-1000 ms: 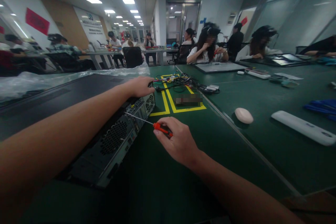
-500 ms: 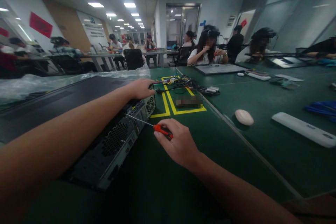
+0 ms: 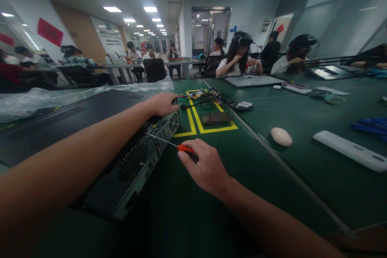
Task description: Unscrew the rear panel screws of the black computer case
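Note:
A black desktop computer case lies on its side on the green table, its rear panel facing me. My left hand presses on its far top corner, with the fingers curled over the edge and partly hidden. In my right hand is a screwdriver with an orange and black handle, pinched between thumb and fingers. Its thin metal shaft reaches left to the rear panel, near the slot covers; the tip's exact contact is too small to make out. A round vented fan grille shows below my left hand.
Tangled cables lie beyond the case, near yellow tape marks and a blurred-out item. At right are a pale mouse-shaped object, a long white device and blue cloth. Clear plastic wrap lies behind the case. Other people sit farther back.
The screwdriver handle has turned slightly in my right hand, so less of its orange part shows. My left hand and the case stay in place; the view has shifted a little.

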The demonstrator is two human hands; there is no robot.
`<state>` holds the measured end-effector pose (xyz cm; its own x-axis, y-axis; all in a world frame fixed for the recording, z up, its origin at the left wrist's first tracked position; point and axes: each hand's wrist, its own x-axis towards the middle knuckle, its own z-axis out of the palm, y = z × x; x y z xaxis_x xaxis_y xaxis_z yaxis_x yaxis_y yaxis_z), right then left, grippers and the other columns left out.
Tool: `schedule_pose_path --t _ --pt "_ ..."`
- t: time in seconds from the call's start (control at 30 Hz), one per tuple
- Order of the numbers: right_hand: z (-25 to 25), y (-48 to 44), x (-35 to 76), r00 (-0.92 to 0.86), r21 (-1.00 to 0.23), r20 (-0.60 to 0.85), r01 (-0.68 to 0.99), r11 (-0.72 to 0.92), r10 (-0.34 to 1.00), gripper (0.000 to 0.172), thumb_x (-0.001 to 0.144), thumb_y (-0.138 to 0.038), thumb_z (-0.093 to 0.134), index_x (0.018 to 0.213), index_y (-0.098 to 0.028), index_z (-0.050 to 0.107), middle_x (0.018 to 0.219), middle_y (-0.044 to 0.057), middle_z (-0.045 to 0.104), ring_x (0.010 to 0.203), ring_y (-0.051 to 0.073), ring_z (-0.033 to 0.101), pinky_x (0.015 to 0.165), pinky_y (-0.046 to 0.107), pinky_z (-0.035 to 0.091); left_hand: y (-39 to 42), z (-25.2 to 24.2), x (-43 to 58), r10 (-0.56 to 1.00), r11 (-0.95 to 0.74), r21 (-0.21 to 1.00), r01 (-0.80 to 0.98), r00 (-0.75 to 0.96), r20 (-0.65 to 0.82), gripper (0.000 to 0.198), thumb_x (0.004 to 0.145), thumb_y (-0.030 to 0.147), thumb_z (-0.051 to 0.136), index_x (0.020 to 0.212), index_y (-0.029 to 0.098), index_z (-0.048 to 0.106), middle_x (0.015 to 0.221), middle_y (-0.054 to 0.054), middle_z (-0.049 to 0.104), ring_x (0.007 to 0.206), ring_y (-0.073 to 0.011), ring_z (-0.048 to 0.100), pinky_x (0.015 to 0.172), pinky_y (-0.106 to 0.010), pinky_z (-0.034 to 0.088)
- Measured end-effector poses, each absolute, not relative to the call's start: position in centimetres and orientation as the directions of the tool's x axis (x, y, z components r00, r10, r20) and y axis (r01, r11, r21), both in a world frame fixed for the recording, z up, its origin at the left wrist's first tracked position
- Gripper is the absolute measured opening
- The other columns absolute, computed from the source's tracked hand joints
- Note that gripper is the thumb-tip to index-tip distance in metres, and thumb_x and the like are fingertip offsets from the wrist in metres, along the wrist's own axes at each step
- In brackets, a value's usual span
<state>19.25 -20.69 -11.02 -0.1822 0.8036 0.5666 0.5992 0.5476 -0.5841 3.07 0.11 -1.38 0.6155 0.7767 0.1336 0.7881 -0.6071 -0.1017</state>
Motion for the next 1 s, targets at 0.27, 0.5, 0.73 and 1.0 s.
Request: schedule_pose_path --t 0.27,0.5,0.73,1.0 --pt "-11.46 -20.40 19.27 -0.178 -0.593 0.583 0.574 0.565 0.793 0.015 0.096 -0.024 0.065 0.110 -0.020 0.065 0.104 0.008 0.074 0.092 0.021 0.070 0.081 0.035 0.054 0.33 -1.45 3.15 0.776 -0.608 -0.102 0.788 0.616 0.135 0.062 0.093 0.040 0.048 0.149 0.016 0.058 0.149 -0.014 0.065 0.135 -0.0308 0.061 0.115 -0.038 0.044" --pt "-11.24 -20.37 19.38 -0.192 -0.578 0.591 0.577 0.578 0.783 0.011 0.098 -0.021 0.064 0.108 -0.020 0.065 0.103 0.007 0.073 0.091 0.021 0.069 0.081 0.035 0.053 0.17 -1.39 3.16 0.778 -0.606 -0.098 0.789 0.614 0.131 0.065 0.094 0.040 0.047 0.152 0.012 0.055 0.152 -0.017 0.062 0.137 -0.0328 0.060 0.116 -0.040 0.043" --pt "-11.16 -20.51 19.45 -0.200 -0.587 0.571 0.578 0.567 0.796 0.012 0.098 -0.022 0.064 0.110 -0.019 0.065 0.104 0.007 0.073 0.091 0.021 0.069 0.080 0.035 0.053 0.29 -1.51 3.14 0.785 -0.594 -0.115 0.796 0.605 0.136 0.064 0.093 0.041 0.048 0.151 0.016 0.056 0.150 -0.013 0.064 0.135 -0.0310 0.061 0.115 -0.039 0.044" --pt "-11.11 -20.48 19.42 -0.196 -0.575 0.569 0.599 0.557 0.798 0.012 0.098 -0.022 0.065 0.110 -0.020 0.066 0.105 0.007 0.073 0.092 0.021 0.069 0.083 0.035 0.053 0.22 -1.39 3.12 0.780 -0.598 -0.121 0.792 0.610 0.136 0.065 0.092 0.043 0.046 0.150 0.015 0.057 0.148 -0.014 0.065 0.134 -0.0308 0.062 0.114 -0.038 0.045"
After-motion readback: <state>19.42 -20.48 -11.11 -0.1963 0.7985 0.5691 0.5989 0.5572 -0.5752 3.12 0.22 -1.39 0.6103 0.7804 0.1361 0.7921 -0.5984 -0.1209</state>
